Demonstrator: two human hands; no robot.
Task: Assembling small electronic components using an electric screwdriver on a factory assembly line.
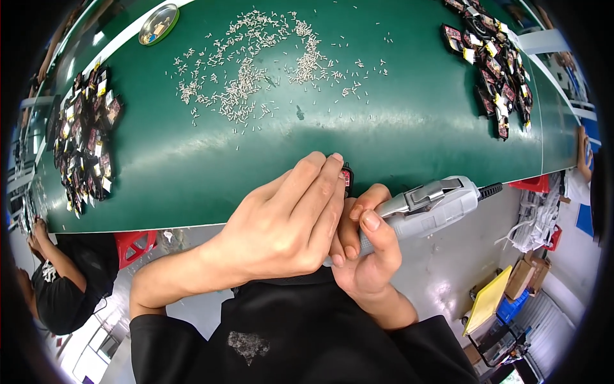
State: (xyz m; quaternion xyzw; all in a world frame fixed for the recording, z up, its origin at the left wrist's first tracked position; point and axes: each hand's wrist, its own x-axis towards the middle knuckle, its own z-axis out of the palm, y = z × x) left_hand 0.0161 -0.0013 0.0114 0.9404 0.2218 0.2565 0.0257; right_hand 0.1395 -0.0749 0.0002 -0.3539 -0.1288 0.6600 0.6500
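Observation:
My right hand (374, 249) is closed around a grey electric screwdriver (432, 208), whose cord end points right and whose tip is hidden behind my left hand. My left hand (288, 214) has its fingers pressed together at the table's near edge, over a small black-cased part with a red board (347, 179). Only the far end of that part shows past the fingertips; how it is gripped is hidden. Beyond the hands, many small silver screws (240, 89) lie scattered on the green table (173, 160).
Black parts with red boards and white tags lie in a heap at left (86, 141) and another at right (495, 70). A round dish (158, 25) stands far left. A person in black (67, 281) sits at left, beside a red stool (135, 248). A yellow-topped cart (489, 301) stands lower right.

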